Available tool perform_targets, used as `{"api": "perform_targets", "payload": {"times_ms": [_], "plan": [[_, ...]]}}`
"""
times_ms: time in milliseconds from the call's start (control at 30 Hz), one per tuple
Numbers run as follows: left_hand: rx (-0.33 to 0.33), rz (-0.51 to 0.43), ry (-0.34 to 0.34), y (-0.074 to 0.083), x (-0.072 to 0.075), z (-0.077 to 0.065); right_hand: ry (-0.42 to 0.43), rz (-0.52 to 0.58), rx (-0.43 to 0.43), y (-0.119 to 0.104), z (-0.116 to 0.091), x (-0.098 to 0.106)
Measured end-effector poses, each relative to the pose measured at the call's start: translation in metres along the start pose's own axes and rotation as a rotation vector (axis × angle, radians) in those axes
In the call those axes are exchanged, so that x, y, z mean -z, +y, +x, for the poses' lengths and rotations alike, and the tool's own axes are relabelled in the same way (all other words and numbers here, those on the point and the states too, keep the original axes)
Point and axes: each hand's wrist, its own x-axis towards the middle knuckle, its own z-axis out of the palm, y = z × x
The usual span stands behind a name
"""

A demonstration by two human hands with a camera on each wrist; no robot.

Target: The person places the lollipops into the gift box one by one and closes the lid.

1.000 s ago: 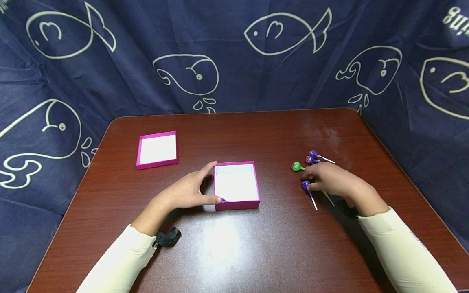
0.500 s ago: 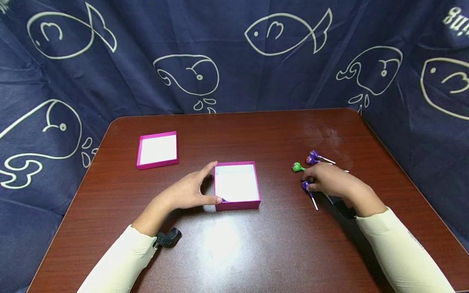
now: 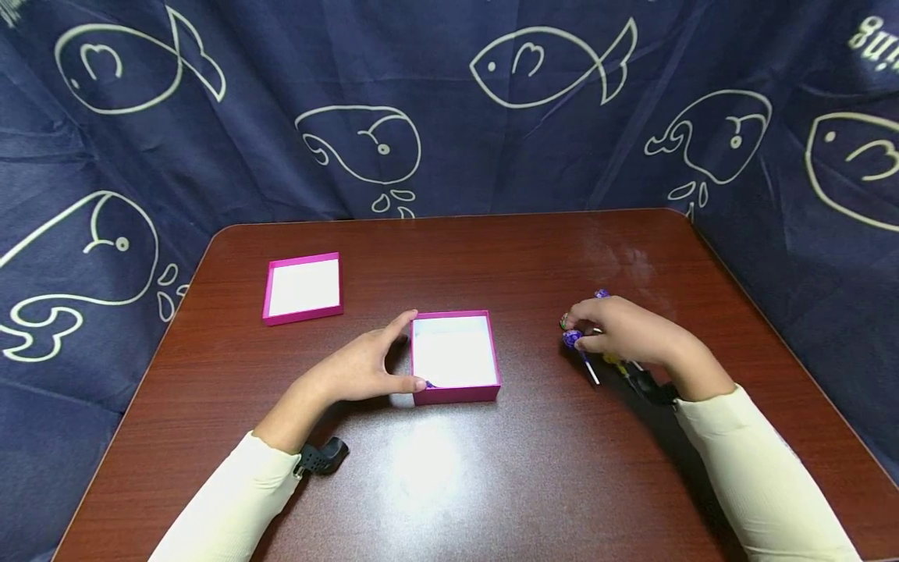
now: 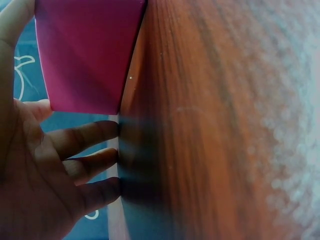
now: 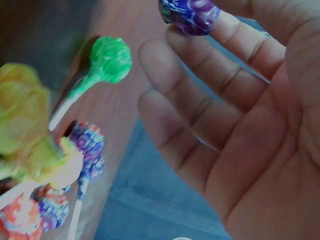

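Observation:
My left hand (image 3: 361, 364) holds the left side of an open pink box (image 3: 456, 396) with a white inside, thumb at the front corner and index finger at the back corner. In the left wrist view the box wall (image 4: 87, 55) stands beside the spread lower fingers. A bit of purple wrapper (image 3: 431, 384) shows inside the box by the thumb. At the right, my right hand (image 3: 625, 332) pinches a purple-wrapped lollipop (image 3: 572, 339) between thumb and fingertip, its white stick slanting down. The right wrist view shows its purple head (image 5: 190, 16), the other fingers loosely extended.
A shallow pink lid (image 3: 303, 285) lies inside up at the back left of the brown table (image 3: 463, 257). Beneath and beside the right hand are more lollipops: a green one (image 5: 111, 60), a yellow one (image 5: 22, 115), a purple one (image 5: 90, 145) and a red one (image 5: 22, 215).
My right hand has shifted slightly left and lifted the purple lollipop, which moved up and left with it. The left hand and the box have stayed in place.

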Motion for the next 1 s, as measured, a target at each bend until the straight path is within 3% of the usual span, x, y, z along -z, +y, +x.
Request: {"api": "perform_targets", "payload": {"times_ms": [433,633,1000], "plan": [[0.002,-0.005,-0.006,0.001,-0.001,0.0,0.047,0.061,0.159,-0.01,0.027,0.003],[0.015,-0.008,-0.01,-0.001,0.0,0.001,0.031,0.105,0.175,-0.016,0.04,0.008],[0.008,-0.008,-0.013,0.0,0.0,0.001,-0.038,0.281,0.197,-0.038,0.068,0.012]]}}
